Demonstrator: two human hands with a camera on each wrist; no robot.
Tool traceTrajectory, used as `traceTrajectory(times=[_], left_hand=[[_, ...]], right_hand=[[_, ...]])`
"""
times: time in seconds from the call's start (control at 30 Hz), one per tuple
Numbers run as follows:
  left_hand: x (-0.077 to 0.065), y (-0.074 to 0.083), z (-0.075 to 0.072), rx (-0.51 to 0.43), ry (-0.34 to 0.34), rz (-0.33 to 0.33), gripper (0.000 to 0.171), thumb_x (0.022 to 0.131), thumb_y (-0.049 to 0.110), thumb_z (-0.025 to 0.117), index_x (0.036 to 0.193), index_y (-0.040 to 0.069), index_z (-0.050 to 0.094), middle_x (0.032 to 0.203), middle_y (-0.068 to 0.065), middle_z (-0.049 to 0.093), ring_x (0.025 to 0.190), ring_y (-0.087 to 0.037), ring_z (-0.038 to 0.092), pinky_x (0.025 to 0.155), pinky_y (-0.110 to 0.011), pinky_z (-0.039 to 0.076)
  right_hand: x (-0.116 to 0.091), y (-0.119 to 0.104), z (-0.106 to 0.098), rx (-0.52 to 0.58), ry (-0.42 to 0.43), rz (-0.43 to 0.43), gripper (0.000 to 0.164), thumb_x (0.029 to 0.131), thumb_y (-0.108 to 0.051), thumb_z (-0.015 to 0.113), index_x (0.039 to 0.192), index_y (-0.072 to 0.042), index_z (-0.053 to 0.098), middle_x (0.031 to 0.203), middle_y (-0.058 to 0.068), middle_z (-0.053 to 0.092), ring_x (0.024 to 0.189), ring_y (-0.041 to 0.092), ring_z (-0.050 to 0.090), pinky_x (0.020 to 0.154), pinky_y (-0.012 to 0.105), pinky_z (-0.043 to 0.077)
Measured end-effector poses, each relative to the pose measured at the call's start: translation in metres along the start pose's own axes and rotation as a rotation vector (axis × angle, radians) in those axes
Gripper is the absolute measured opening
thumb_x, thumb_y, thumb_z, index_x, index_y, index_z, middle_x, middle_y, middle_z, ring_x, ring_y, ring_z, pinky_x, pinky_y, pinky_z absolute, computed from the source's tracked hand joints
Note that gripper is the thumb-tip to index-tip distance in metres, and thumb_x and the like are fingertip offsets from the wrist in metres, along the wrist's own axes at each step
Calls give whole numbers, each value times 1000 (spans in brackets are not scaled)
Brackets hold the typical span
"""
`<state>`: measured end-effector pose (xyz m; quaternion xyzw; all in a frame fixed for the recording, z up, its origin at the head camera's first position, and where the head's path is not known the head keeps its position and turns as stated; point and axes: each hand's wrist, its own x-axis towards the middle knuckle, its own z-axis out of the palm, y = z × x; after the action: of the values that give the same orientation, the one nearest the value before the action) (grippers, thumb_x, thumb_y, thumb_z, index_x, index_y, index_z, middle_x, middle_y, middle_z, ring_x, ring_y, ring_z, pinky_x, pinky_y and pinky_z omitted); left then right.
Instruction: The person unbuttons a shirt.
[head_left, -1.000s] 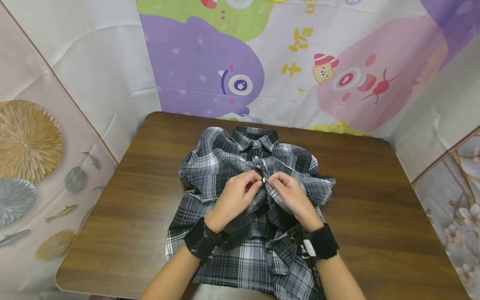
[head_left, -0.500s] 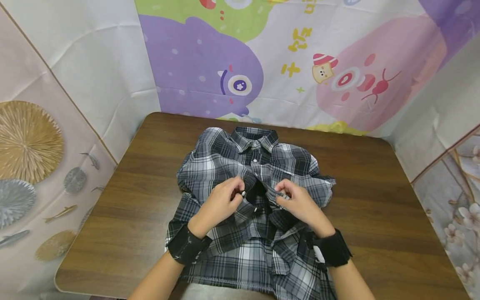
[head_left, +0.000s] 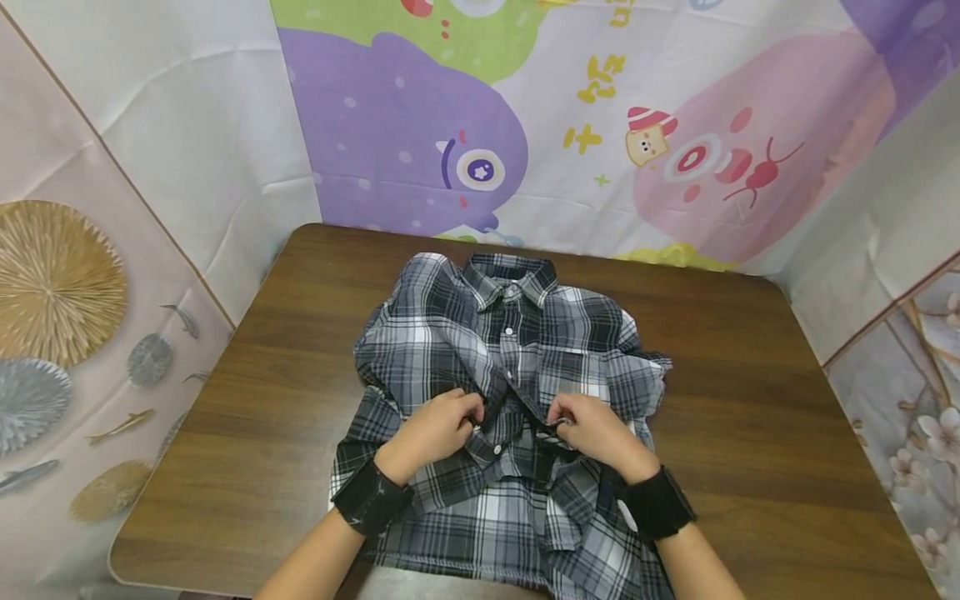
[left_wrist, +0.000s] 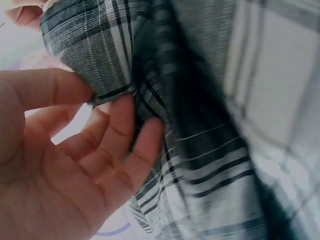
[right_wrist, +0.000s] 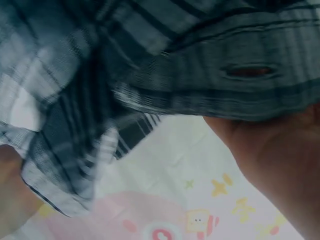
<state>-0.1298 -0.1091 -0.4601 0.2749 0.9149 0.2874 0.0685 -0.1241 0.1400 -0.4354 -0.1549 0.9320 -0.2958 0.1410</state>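
A grey, black and white plaid shirt [head_left: 427, 350] lies front up, its collar at the far side. Buttons run down from the collar; below mid-chest the front parts into two edges. My left hand [head_left: 435, 429] pinches the left edge between thumb and fingers, as the left wrist view also shows. A white button [head_left: 498, 449] sits on that edge near the fingertips. The other front edge is pinched by my right hand [head_left: 596, 429]. In the right wrist view a buttonhole [right_wrist: 250, 71] shows in that strip, and the fingertips are hidden behind the cloth.
The shirt rests on a brown wooden table [head_left: 750, 400] with rounded corners. A printed cartoon curtain [head_left: 585, 125] hangs behind it, and pale patterned cloth walls stand left and right. Both wrists wear black bands [head_left: 372, 497].
Both hands have moved apart from the meeting point at mid-chest and down toward the hem. The front edges have parted between them, and the upper front lies flatter.
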Motion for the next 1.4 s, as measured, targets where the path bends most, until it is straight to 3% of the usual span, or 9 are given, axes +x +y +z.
traceTrajectory(times=[0.13,0.3,0.43,0.6,0.8,0.97,1.17,1.4], left_hand=[[-1,-4,8,50,-62,-32,14,85,1,57,92,11,65,82,-1,55,65,-10,46,59,-25,41],[-1,-4,10,60,-141,-65,21,84,-2,55,97,9,68,89,-4,58,69,-13,50,61,-26,43],[0,-1,8,57,-184,-67,25,83,-4,53,100,5,69,91,-6,58,70,-14,50,63,-28,43],[1,3,6,69,-217,-71,24,84,-4,54,102,3,69,93,-8,58,71,-15,50,65,-29,44],[1,5,2,64,-259,-72,23,85,-2,56,104,3,68,94,-10,57,73,-17,52,68,-32,45],[3,7,0,78,-308,-102,24,87,1,57,110,3,65,94,-10,55,74,-19,53,69,-34,46],[2,7,0,74,-327,-119,27,88,2,57,114,4,63,94,-9,53,73,-19,50,69,-34,44],[3,8,-2,61,-326,-123,25,88,1,55,111,5,64,93,-8,53,74,-19,49,70,-34,44]], right_hand=[[4,4,8,0,-59,45,13,81,2,55,82,-9,59,65,-1,43,58,13,39,55,27,34],[9,1,13,-54,-114,102,8,85,-4,57,92,-8,56,77,1,52,66,14,44,61,30,38],[15,-12,12,-66,-117,113,23,88,-14,61,109,-6,55,81,2,51,66,14,46,62,31,39],[29,-31,11,-113,-61,94,34,90,-25,62,118,-7,54,82,1,52,65,14,47,60,29,39],[51,-45,18,-227,65,51,20,90,-22,61,103,-6,57,86,4,56,70,16,52,62,31,43],[68,-43,30,-289,95,80,23,85,-23,68,93,-6,55,83,7,57,70,20,55,60,33,45],[79,-37,43,-359,94,150,38,82,-26,71,102,0,52,86,13,59,73,28,61,60,38,49],[83,-34,49,-416,144,125,24,85,-11,64,102,2,52,84,15,61,70,30,61,57,40,49]])
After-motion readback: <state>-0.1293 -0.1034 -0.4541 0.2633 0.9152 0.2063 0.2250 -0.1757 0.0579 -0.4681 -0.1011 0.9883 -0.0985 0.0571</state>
